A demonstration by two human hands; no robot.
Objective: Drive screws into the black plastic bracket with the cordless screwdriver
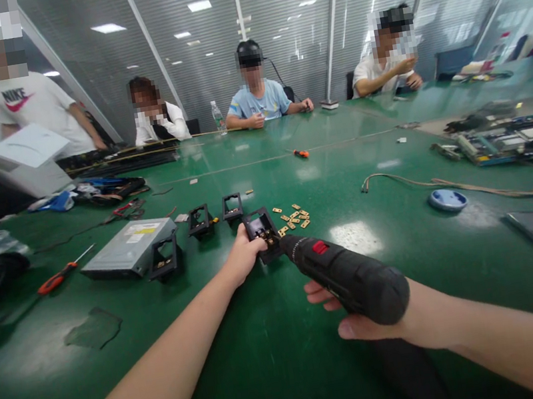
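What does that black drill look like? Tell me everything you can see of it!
The drill has a thick, rounded black body that looks like plastic, with a bright red piece on top and a ribbed ring near its narrower front. It lies slantwise across the view, its nose pointing away and to the left. The person's right grip holds it from below. Its tip is right at a black frame; whether they touch is unclear. Its lower end is dark and blurry.

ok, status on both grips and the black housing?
Left grip holding black housing; right grip on power drill. Drill tip at the housing, contact unclear. Loose gold pieces beside it, no visible obstruction.
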